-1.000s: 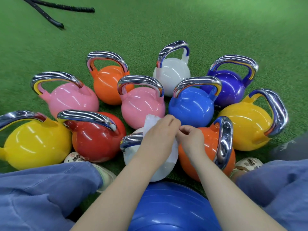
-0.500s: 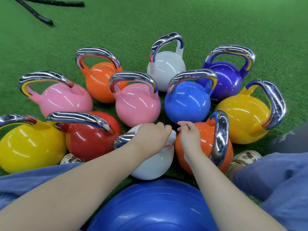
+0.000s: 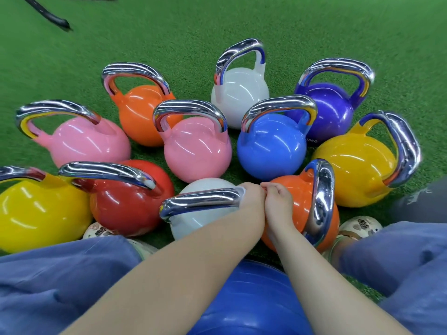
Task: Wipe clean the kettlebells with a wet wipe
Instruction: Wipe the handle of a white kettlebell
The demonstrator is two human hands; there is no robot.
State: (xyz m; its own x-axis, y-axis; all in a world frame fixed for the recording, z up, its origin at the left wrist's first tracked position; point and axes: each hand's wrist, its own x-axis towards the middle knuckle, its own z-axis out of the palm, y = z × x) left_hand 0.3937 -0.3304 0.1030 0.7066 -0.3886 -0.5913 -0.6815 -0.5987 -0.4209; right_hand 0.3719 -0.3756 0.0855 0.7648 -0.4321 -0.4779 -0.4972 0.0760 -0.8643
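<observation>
Hands first: my left hand is curled over the right end of the chrome handle on the near white kettlebell, and a sliver of white wet wipe peeks out at the knuckles, so I read it as gripping the wipe against the metal. My right hand sits just beside it, fingers bunched in a pinch at the left hand's fingertips; whether it holds a corner of the wipe I cannot tell, as nothing white shows there.

Progress, as I judge it: early. Work is on this one handle end, and the white ball below looks unwiped at this moment. Nothing marks any other bell as cleaned or dirty; they all gleam alike.

Left to do, by my count, is nearly everything: the orange kettlebell touching my right wrist, red kettlebell, two yellow, two pink, blue kettlebell, purple, far white and far orange, all clustered on the green turf.

Blue exercise ball sits between my knees.
</observation>
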